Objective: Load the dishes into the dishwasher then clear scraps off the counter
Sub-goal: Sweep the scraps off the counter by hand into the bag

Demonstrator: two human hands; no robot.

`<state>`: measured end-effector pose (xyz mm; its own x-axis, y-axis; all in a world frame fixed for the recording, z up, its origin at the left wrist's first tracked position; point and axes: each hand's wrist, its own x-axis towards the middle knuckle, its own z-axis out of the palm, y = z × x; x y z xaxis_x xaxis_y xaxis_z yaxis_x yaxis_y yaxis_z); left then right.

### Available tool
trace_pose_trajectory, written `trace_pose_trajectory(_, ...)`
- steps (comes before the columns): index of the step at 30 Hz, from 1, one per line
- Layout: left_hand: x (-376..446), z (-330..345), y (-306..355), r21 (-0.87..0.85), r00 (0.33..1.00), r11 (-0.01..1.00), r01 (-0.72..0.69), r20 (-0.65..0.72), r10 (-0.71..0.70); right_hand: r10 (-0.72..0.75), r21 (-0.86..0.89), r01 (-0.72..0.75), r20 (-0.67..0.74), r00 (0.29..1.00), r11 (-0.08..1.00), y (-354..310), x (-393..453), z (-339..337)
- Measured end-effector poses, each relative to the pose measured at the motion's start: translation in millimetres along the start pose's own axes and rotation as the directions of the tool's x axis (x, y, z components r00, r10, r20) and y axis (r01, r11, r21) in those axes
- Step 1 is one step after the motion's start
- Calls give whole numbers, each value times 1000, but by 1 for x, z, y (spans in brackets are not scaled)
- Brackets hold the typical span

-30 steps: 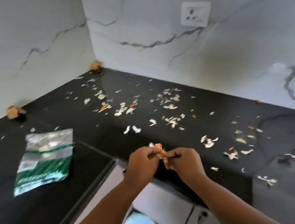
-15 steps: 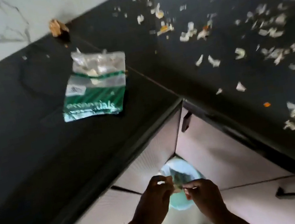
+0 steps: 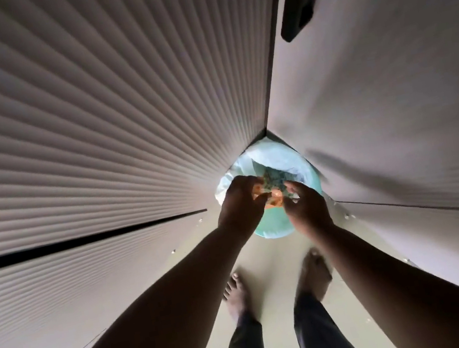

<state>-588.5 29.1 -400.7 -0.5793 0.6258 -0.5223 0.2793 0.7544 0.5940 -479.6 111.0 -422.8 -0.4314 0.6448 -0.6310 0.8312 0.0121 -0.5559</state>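
Scraps [image 3: 269, 197]: carried off the worktop, now over the bin [image 3: 297, 168]. Left hand [image 3: 240, 205] pinches them; right hand [image 3: 308, 209] loosening, fingers half-spread. Release imminent; worktop out of view.

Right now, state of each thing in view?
Left hand: grip pinching orange scraps over the bin.
Right hand: fingers loosely curled beside the scraps; contact unclear.
Bin: open, pale green liner, waste inside.
Cabinet doors: closed.
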Motion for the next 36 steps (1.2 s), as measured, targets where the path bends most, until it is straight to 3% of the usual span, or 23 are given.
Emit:
trace_pose_trajectory(4, 1, 1, -7, -55, 999, 998, 30, 17, -29, 60, -131, -44, 122, 991, 990, 2, 0, -5)
trace_pose_trajectory(10, -27, -9, -5, 94, 993, 996, -1, 114, -9, 70, -285, -31, 127, 989, 958, 10, -27, -27)
trace_pose_trajectory(15, -87, -29, 9, 152, 993, 988, -26, 121, 8, -14, -548, 98, 155, 988, 831, -3, -71, -44)
trace_pose_trajectory(17, -115, -42, 19, 167, 993, 984, -68, 107, 50, -113, -638, 161, 116, 987, 753, -8, -93, -48)
trace_pose_trajectory(21, -166, -78, 52, 215, 975, 954, -210, -25, 221, -264, -632, 308, 166, 950, 711, -43, -128, -78)
trace_pose_trajectory(24, -189, -118, 85, 275, 881, 873, -402, -144, 451, -419, -681, 384, 124, 900, 624, -106, -158, -120)
trace_pose_trajectory(27, -212, -160, 119, 271, 816, 810, -519, -124, 564, -530, -711, 427, 89, 843, 559, -169, -197, -158)
trace_pose_trajectory(30, -227, -207, 154, 282, 691, 739, -611, -263, 673, -647, -715, 497, 82, 758, 492, -213, -224, -178)
trace_pose_trajectory(33, -240, -255, 185, 370, 512, 647, -666, -404, 758, -730, -689, 563, 71, 679, 457, -254, -266, -205)
trace_pose_trajectory(35, -246, -286, 205, 386, 510, 686, -617, -468, 722, -753, -664, 616, 121, 647, 423, -278, -286, -218)
trace_pose_trajectory(36, -251, -300, 212, 383, 540, 725, -572, -489, 685, -757, -668, 629, 149, 637, 398, -286, -292, -224)
